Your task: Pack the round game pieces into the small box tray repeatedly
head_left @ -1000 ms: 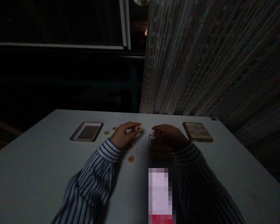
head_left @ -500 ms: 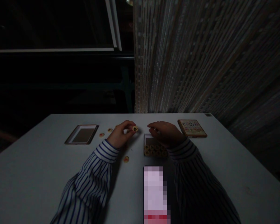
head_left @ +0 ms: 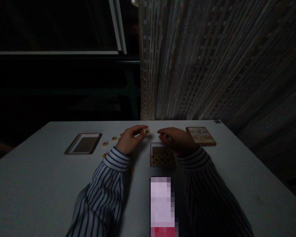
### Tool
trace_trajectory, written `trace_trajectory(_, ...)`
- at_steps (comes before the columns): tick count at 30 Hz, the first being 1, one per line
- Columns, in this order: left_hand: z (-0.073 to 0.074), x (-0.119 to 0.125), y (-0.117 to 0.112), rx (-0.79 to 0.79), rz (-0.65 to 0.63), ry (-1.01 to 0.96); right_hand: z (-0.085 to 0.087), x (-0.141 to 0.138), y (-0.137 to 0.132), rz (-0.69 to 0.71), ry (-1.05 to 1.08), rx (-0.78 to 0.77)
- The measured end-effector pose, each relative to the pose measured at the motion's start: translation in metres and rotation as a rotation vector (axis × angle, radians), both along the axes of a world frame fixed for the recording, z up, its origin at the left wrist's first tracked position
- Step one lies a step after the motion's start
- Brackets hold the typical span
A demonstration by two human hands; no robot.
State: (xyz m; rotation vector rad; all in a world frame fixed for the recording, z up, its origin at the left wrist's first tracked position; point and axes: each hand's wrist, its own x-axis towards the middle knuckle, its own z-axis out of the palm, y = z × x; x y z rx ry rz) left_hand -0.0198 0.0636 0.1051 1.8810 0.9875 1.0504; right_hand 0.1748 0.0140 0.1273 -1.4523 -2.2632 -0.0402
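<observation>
My left hand [head_left: 130, 140] pinches a small round wooden token [head_left: 146, 131] with a dark mark, held just above the white table [head_left: 39, 184]. Close to its right, my right hand [head_left: 176, 140] lies curled over the far right corner of a small square tray [head_left: 153, 148] that holds several similar tokens [head_left: 160, 159]. What its fingers hold, if anything, is hidden. More loose tokens [head_left: 105, 144] lie on the table left of my left hand. Both sleeves are striped.
An empty box half [head_left: 84, 144] sits at the left, a printed box lid [head_left: 200, 136] at the right. A lit phone [head_left: 162, 207] lies near the front edge. A bead curtain [head_left: 212, 59] hangs behind the table; the room is dark.
My left hand has carried the token slightly farther away and to the right, nearer my right hand. More of the tray with tokens now shows below my right hand.
</observation>
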Motion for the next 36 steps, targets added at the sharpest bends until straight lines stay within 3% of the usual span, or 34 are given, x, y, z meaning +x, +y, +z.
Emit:
trace_trajectory(17,-0.003,0.010,-0.003,-0.039,-0.042,-0.042,0.002,-0.006,0.005,0.035,0.003,0.034)
trace_trajectory(26,-0.008,0.016,-0.004,-0.173,-0.066,-0.104,-0.013,0.000,0.011,0.079,0.013,0.040)
trace_trajectory(36,-0.007,0.019,-0.005,-0.261,-0.085,-0.185,-0.013,-0.002,0.009,0.087,0.044,0.038)
